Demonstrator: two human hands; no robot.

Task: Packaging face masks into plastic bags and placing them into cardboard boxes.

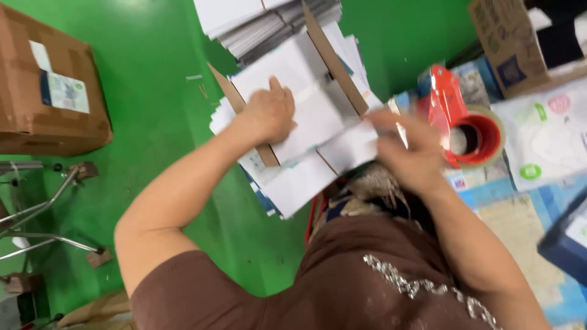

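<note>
White card: the left hand lies palm-down and spread flat on a white folded carton, pressing it, not closed around anything.
Right hand: the right hand is blurred with motion at the carton's near right edge; I cannot tell whether its fingers are closed or on what.
Carton position: it sits in front of the person's chest, on a loose heap of white flat sheets, with brown cardboard flaps showing at its edges.
Long axis: the carton runs diagonally, from lower left up towards the upper right, lying between the two hands.
Nearer hand: the left is squarely on it; the right only meets its corner.
Just beside: a red tape dispenser with its roll lies to the right of the right hand.
Farther out: a stack of more sheets above, a brown cardboard box on the green floor at left, metal chair legs below it.
</note>
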